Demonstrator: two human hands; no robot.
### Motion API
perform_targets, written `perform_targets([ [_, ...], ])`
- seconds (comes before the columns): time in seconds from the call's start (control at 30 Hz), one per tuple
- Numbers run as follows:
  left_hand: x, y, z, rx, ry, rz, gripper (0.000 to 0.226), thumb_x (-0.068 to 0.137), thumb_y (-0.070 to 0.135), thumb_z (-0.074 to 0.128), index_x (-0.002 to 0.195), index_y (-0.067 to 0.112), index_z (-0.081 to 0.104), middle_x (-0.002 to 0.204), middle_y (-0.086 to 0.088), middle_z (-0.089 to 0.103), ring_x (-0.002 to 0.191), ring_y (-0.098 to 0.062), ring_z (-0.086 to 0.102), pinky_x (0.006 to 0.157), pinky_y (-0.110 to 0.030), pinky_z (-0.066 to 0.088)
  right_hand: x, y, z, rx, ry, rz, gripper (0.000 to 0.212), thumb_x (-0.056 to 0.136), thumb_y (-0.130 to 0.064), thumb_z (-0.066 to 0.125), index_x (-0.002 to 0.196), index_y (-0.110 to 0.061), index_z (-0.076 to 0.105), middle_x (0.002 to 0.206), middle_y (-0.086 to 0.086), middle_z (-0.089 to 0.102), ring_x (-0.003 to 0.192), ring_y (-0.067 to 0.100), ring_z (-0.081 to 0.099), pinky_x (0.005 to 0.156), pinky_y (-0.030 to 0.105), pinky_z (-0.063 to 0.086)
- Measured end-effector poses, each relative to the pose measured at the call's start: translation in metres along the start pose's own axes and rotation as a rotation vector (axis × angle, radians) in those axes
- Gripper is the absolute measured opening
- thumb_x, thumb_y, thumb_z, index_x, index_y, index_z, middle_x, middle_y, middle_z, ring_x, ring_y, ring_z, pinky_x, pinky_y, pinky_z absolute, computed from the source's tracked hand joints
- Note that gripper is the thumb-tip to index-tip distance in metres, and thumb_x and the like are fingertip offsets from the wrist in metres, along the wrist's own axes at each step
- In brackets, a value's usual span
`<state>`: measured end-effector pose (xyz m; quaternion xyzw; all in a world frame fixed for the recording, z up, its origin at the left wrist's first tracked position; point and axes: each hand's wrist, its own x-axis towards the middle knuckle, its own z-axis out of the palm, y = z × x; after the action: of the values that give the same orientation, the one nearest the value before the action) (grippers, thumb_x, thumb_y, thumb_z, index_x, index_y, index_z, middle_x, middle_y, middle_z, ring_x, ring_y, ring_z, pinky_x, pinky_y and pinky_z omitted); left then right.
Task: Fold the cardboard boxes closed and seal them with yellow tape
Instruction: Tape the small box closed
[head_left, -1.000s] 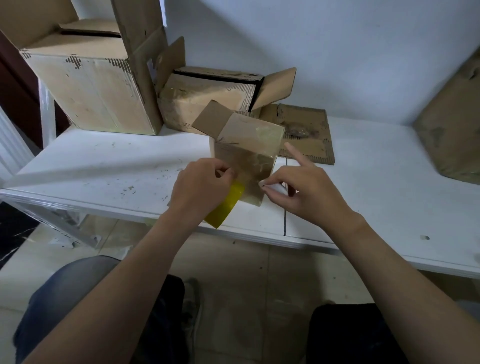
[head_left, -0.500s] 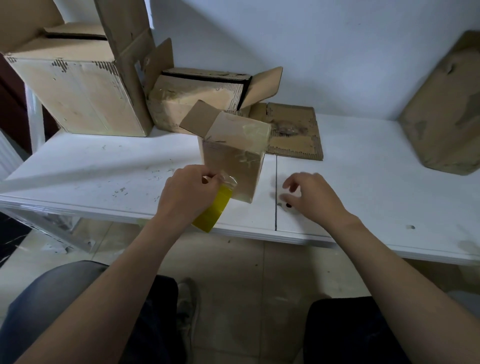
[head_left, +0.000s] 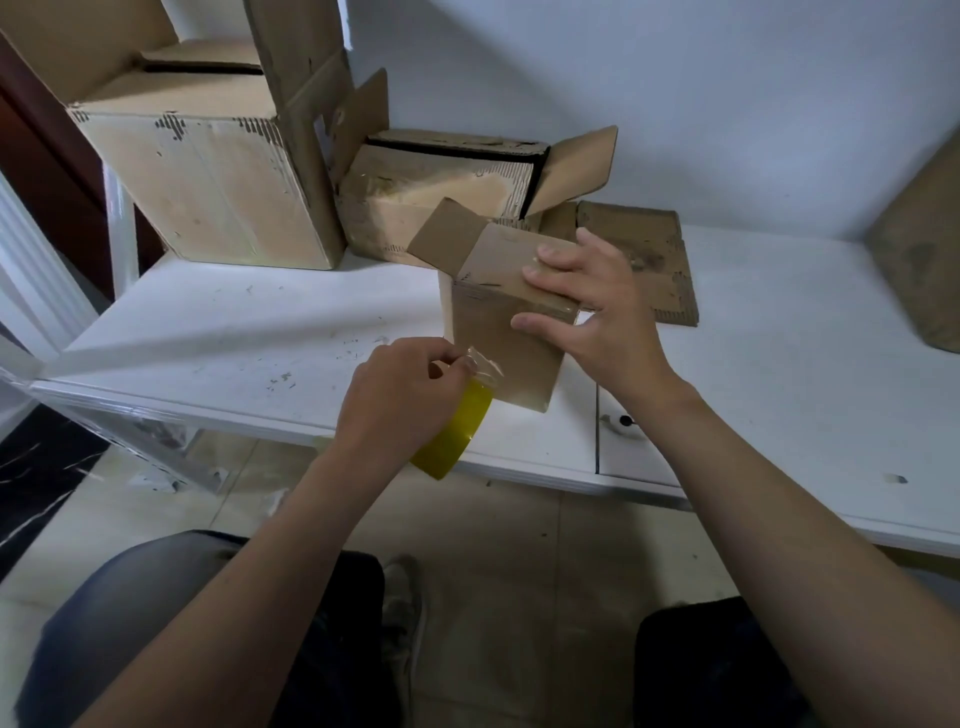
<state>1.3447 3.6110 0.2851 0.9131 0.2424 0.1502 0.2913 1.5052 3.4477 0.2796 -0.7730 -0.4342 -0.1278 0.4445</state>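
1 small cardboard box (head_left: 498, 338) is stood near the front edge of the white table (head_left: 208, 353), top flap pressed down by the right hand's (head_left: 597, 317) flat fingers. The yellow tape roll (head_left: 457, 436) is gripped by the left hand (head_left: 405, 400), right beside the box.

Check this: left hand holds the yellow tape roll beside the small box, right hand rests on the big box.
Wrong on one point: the head view shows the right hand resting on the small box instead. The left hand does hold the yellow tape roll beside it.
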Motion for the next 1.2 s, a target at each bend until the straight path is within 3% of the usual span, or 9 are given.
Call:
perform_targets([
  [0.1,0.0,-0.001,0.0,0.004,-0.021,-0.023,0.025,0.098,0.045,0.059,0.112,0.03,0.074,0.095,0.014,0.058,0.088,-0.015,0.056,0.078,-0.031,0.039,0.009,-0.004,0.006,0.009,0.033,0.088,0.033,0.08,-0.055,0.076,0.099,-0.028,0.076,0.115,-0.013,0.062,0.12,0.015,0.043,0.1,0.028,0.038],
  [0.23,0.002,-0.005,-0.004,-0.12,-0.087,-0.091,0.015,0.095,0.045,0.062,0.1,0.035,0.072,0.101,0.01,0.068,0.087,-0.013,0.06,0.069,-0.026,0.041,0.02,-0.014,0.005,-0.047,-0.003,0.195,0.036,0.082,-0.066,0.067,0.08,-0.03,0.072,0.108,-0.018,0.057,0.11,0.007,0.039,0.089,0.018,0.034],
  [0.4,0.007,-0.007,-0.006,-0.416,-0.161,-0.22,0.032,0.09,0.046,0.07,0.117,0.03,0.068,0.116,0.006,0.063,0.095,-0.014,0.061,0.077,-0.034,0.051,0.022,-0.023,-0.02,-0.065,-0.21,0.269,0.039,0.068,-0.067,0.08,0.091,-0.038,0.068,0.133,-0.014,0.047,0.126,0.013,0.041,0.097,0.028,0.038],
  [0.63,0.007,-0.002,-0.009,-0.682,-0.058,-0.349,0.034,0.097,0.035,0.065,0.128,0.032,0.054,0.125,-0.001,0.06,0.111,-0.026,0.058,0.093,-0.05,0.056,0.015,-0.025,-0.047,-0.17,-0.189,0.523,0.084,0.051,-0.074,0.08,0.112,-0.038,0.034,0.104,-0.021,0.043,0.097,0.009,0.052,0.073,0.033,0.047],
  [0.73,0.007,0.003,-0.01,-0.778,-0.065,-0.34,0.029,0.1,0.031,0.06,0.126,0.033,0.046,0.099,0.011,0.077,0.108,-0.023,0.059,0.088,-0.044,0.055,0.006,-0.023,-0.053,-0.05,-0.193,0.61,0.085,0.067,-0.065,0.081,0.126,-0.036,0.026,0.107,-0.022,0.043,0.089,-0.001,0.051,0.065,0.026,0.042],
  [0.9,0.009,0.018,-0.006,-0.772,-0.039,-0.299,0.033,0.099,0.028,0.062,0.125,0.036,0.043,0.125,0.003,0.063,0.108,-0.022,0.054,0.072,-0.032,0.047,-0.003,-0.027,-0.061,0.025,-0.215,0.715,0.082,0.084,-0.054,0.073,0.145,-0.029,0.024,0.113,-0.004,0.057,0.08,0.014,0.064,0.049,0.023,0.05],
  [1.03,0.012,0.03,-0.004,-0.765,0.029,-0.283,0.039,0.094,0.032,0.07,0.126,0.033,0.047,0.127,-0.003,0.052,0.1,-0.02,0.054,0.073,-0.034,0.049,-0.008,-0.033,-0.068,0.121,-0.295,0.793,0.078,0.085,-0.05,0.074,0.147,-0.02,0.039,0.106,0.006,0.067,0.075,0.018,0.065,0.061,0.033,0.06],
  [1.13,0.01,0.04,-0.002,-0.733,0.037,-0.279,0.048,0.088,0.04,0.075,0.126,0.033,0.047,0.114,0.006,0.05,0.094,-0.016,0.053,0.064,-0.029,0.046,-0.014,-0.039,-0.077,0.103,-0.41,0.753,0.081,0.081,-0.039,0.081,0.149,-0.025,0.038,0.118,0.005,0.065,0.076,0.017,0.067,0.066,0.035,0.063],
  [1.2,0.006,0.048,0.001,-0.707,0.015,-0.242,0.052,0.086,0.043,0.077,0.126,0.034,0.046,0.106,0.015,0.047,0.093,-0.013,0.052,0.063,-0.026,0.044,-0.022,-0.044,-0.082,0.096,-0.479,0.731,0.081,0.079,-0.027,0.084,0.146,-0.03,0.038,0.11,0.006,0.069,0.078,0.022,0.071,0.066,0.037,0.064],
])
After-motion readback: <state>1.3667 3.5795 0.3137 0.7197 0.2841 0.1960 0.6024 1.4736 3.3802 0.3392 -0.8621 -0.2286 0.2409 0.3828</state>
